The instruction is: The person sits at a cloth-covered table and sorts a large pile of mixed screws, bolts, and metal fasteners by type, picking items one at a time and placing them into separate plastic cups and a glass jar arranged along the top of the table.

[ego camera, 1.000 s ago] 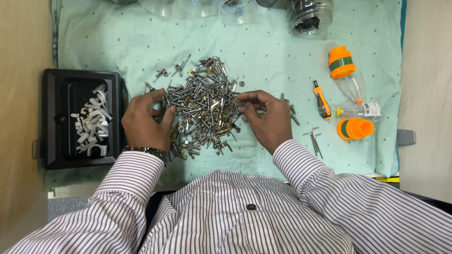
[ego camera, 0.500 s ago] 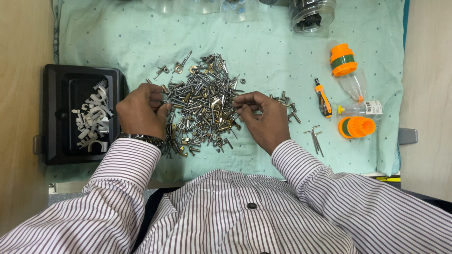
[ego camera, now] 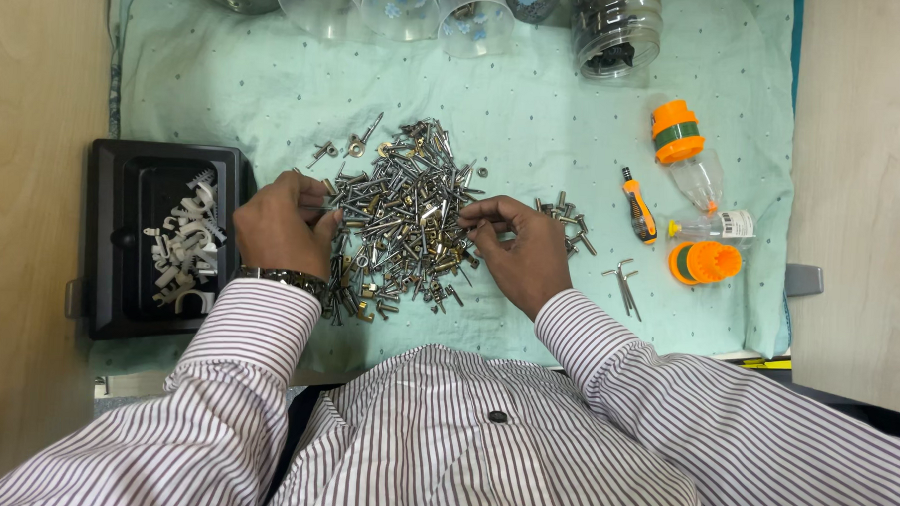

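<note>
Screws (ego camera: pixel 403 216) lie heaped mid-table on the green cloth (ego camera: pixel 226 86). I see my left hand (ego camera: pixel 276 225) has lifted off the heap, its grip now pinching one screw; my right hand (ego camera: pixel 518 247) pinches another at the heap's right edge.

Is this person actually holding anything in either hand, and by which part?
Left hand pinches a thin screw by one end. Right hand fingers the pile of screws; whether it grips one cannot be told.
</note>
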